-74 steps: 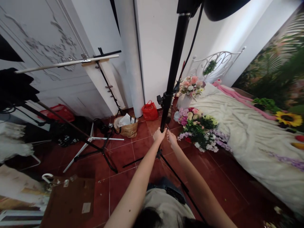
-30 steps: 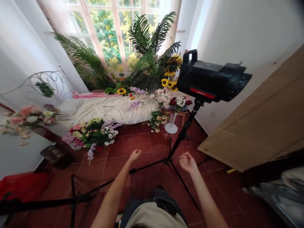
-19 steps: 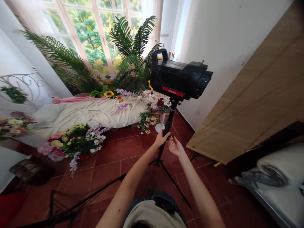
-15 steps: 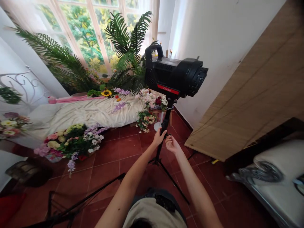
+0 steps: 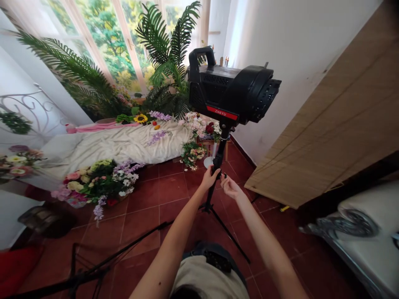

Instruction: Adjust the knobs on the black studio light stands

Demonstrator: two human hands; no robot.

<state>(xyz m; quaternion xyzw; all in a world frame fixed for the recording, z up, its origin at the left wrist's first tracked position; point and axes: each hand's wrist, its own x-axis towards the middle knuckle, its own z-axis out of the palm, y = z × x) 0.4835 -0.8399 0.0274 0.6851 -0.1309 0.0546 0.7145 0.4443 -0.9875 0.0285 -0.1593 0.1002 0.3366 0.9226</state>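
Standing on red tiles (image 5: 174,189), the black light stand (image 5: 221,148) is carrying a lamp (image 5: 230,91). Left hand (image 5: 210,178) is clamping it; right hand (image 5: 230,187) is pinching an apparent knob (image 5: 225,176). Looking stiff, probably top-heavy; I'd be holding below the lamp. Counting one lamp, two hands, apparently one other stand (image 5: 75,279).

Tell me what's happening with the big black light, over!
Left hand gripping the stand pole. Right hand at the small knob beside it. Black light mounted on top. Another black stand off to the left.
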